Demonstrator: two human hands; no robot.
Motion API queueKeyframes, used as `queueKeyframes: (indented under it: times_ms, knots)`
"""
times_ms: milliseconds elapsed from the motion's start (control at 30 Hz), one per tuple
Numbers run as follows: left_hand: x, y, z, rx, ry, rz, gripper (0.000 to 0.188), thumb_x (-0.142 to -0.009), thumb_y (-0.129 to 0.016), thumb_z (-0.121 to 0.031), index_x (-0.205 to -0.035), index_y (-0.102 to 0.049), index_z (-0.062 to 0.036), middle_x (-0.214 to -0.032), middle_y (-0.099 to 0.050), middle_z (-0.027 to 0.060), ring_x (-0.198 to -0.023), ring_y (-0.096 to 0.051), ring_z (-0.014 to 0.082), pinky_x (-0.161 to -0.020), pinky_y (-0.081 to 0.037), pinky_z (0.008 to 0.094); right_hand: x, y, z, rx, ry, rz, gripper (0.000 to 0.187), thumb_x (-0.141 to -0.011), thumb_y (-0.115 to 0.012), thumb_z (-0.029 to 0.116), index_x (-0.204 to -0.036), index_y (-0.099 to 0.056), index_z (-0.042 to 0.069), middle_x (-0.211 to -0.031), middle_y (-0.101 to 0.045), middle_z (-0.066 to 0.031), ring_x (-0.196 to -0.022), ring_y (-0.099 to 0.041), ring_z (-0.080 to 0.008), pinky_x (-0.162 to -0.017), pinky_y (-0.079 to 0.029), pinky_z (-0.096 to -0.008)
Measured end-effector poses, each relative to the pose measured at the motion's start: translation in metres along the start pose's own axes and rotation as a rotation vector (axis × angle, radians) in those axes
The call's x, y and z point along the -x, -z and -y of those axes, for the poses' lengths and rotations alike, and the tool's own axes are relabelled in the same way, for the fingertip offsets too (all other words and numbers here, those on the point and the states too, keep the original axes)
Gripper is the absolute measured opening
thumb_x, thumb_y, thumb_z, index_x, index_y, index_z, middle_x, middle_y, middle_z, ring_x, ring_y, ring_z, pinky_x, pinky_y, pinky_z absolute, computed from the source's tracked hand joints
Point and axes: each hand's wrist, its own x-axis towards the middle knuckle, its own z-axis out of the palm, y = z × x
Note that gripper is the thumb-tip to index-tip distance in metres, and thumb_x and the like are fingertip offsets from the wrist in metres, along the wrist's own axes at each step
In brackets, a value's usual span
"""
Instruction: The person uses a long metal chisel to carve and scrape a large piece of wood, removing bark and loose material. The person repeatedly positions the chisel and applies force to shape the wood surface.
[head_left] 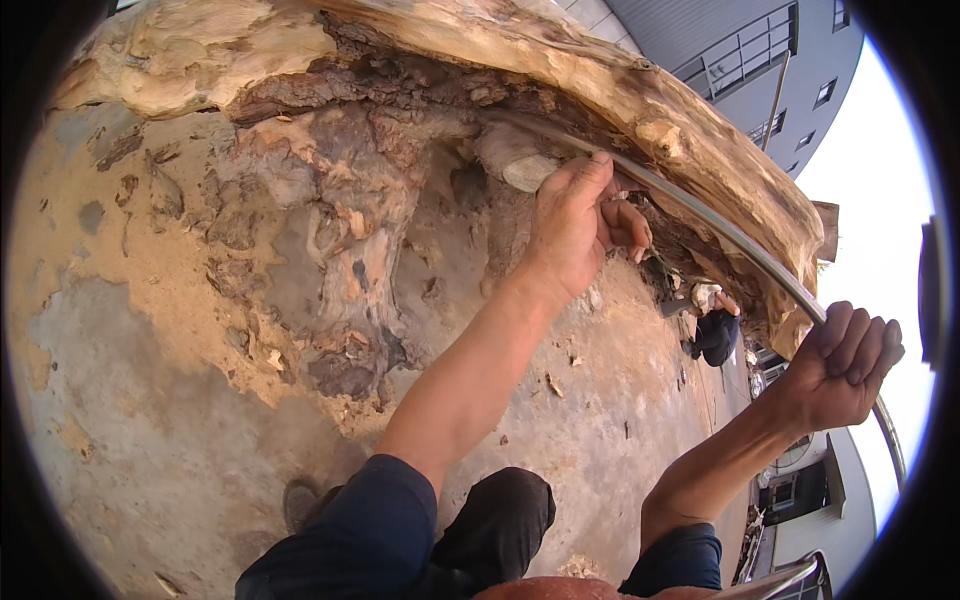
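Note:
A long, slender metal bar (735, 238) slants from under a big peeled log (690, 140) down to the right. My right hand (850, 365) is wrapped round it in a fist, and its end sticks out below. My left hand (580, 225) is farther up the bar, thumb tip against it and fingers curled just beneath; how firmly it grips is hard to see. Beside that hand is the pale cut end of a branch stub (525, 170). The bar's far end is lost in shadow against the dark, rough bark (400, 90) under the log.
A gnarled, barky stump-like limb (355, 270) stands left of my left arm. Sawdust (190, 290) and wood chips lie over the concrete ground (130, 400). Beyond the log a person in dark clothes (717, 335) is bent low. Grey buildings (690, 40) rise behind.

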Motion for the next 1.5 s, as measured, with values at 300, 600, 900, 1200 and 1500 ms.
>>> queueKeyframes:
  times_ms: [300,600,900,1200,1500]
  knots:
    - [0.008,-0.021,0.006,-0.108,-0.061,0.016,0.05,-0.11,-0.036,-0.04,-0.132,-0.05,0.0018,-0.119,-0.063,0.0174,-0.081,-0.069,0.0266,-0.058,-0.055,0.0361,-0.035,0.001,-0.005,0.026,-0.054,-0.02,0.029,-0.111,-0.037,0.017,-0.099,-0.056,-0.001,-0.06,-0.029,0.0037,-0.05,-0.026,-0.0084,-0.051,-0.031,-0.0269]
    - [0.008,-0.021,0.004,-0.023,-0.074,-0.035,0.046,-0.109,-0.04,-0.042,-0.122,-0.054,-0.0002,-0.109,-0.065,0.0149,-0.079,-0.066,0.0264,-0.059,-0.054,0.0395,-0.035,-0.015,-0.002,-0.026,-0.034,0.085,0.03,-0.111,-0.036,0.02,-0.1,-0.058,0.002,-0.058,-0.029,0.005,-0.049,-0.025,-0.0073,-0.05,-0.03,-0.0254]
    - [0.024,-0.013,0.031,-0.014,0.102,-0.263,0.04,-0.108,-0.043,-0.047,-0.101,-0.05,-0.008,-0.08,-0.068,0.0154,-0.049,-0.057,0.0202,-0.041,-0.041,0.0372,0.039,-0.025,0.049,0.097,-0.023,0.048,0.031,-0.113,-0.031,0.027,-0.101,-0.052,0.006,-0.056,-0.03,0.0058,-0.045,-0.022,-0.0068,-0.046,-0.025,-0.0253]
    - [0.035,-0.048,0.036,-0.197,0.239,0.186,0.053,-0.104,-0.044,-0.06,-0.102,-0.053,-0.0079,-0.069,-0.063,0.0143,-0.047,-0.056,0.0203,-0.039,-0.044,0.0321,0.072,-0.03,0.123,0.079,0.186,0.069,0.026,-0.107,-0.045,0.013,-0.082,-0.05,0.008,-0.051,-0.03,0.0033,-0.044,-0.02,-0.0084,-0.049,-0.023,-0.0266]
    - [0.023,-0.061,0.029,-0.027,0.169,0.214,0.048,-0.107,-0.043,-0.051,-0.097,-0.058,-0.0073,-0.062,-0.06,0.0105,-0.037,-0.049,0.0186,-0.035,-0.042,0.0303,0.053,-0.058,0.107,0.169,0.314,0.274,0.028,-0.097,-0.044,0.012,-0.069,-0.038,0.012,-0.051,-0.026,0.0038,-0.042,-0.019,-0.0096,-0.054,-0.028,-0.0243]
